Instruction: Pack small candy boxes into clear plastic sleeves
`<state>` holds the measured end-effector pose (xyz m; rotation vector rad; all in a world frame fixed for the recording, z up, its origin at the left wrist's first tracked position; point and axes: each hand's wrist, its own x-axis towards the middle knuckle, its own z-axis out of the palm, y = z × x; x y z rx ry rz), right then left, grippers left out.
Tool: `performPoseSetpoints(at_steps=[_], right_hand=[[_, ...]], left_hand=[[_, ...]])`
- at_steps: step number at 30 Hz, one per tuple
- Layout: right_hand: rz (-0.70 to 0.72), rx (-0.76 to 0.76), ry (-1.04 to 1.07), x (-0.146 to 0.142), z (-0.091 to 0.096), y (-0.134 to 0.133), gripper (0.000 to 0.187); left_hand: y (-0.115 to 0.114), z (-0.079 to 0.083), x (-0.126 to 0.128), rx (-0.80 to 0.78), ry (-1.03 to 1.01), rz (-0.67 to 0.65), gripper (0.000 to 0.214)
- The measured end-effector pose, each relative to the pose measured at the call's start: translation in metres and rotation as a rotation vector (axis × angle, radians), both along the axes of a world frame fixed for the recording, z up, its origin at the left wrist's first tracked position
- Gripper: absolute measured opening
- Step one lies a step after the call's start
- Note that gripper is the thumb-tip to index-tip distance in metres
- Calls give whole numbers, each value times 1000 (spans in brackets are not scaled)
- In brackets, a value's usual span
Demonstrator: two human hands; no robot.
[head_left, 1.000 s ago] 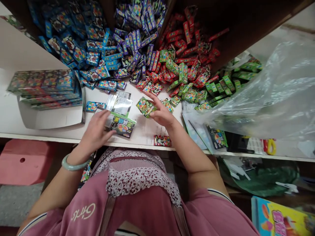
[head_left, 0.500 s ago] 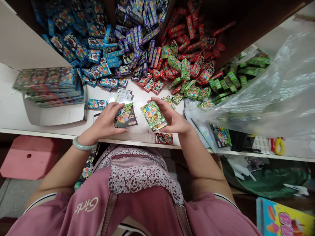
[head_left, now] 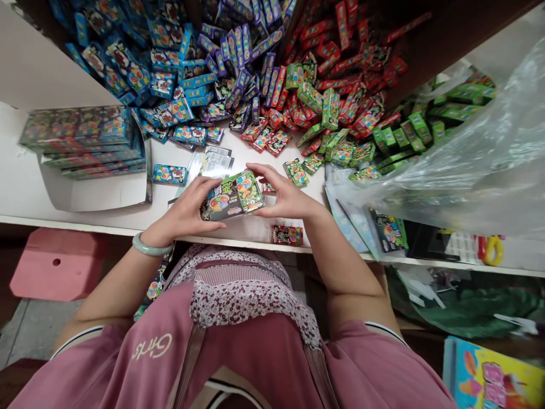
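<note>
My left hand is wrapped round a dark printed sleeve, thumb along the near edge and fingers at the far side. A small green box with colourful print sits at the sleeve's right end. How far it reaches inside is hidden. My right hand grips the green box at its right edge, with fingers at the top corner and thumb at the bottom. Just below lies a red box near the counter's front edge. A blue box rests left of my hands.
Heaps of blue, purple, red and green boxes spread across the back. An open carton of stacked packs stands left. Clear plastic film and yellow-handled scissors lie right.
My right hand has brought the green box left against the dark sleeve, where they were apart before. The sleeve is now tilted, its right end higher. The camera view has shifted slightly.
</note>
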<state>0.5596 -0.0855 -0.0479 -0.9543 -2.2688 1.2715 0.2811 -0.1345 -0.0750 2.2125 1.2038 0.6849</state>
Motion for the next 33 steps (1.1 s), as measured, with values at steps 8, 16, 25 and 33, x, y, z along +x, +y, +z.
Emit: performPoseSetpoints(at_steps=[8, 16, 25, 33], right_hand=[[-182, 150, -63, -14, -15, -19, 88], [-309, 56, -70, -21, -27, -40, 47], [-279, 178, -740, 53, -24, 32, 34], [-249, 82, -569, 36, -20, 52, 28]], left_hand=[[-4, -8, -5, 84, 61, 120, 90], [-4, -22, -11, 109, 18, 112, 86], [-3, -24, -18, 118, -32, 122, 87], [-1, -21, -16, 96, -14, 138, 87]])
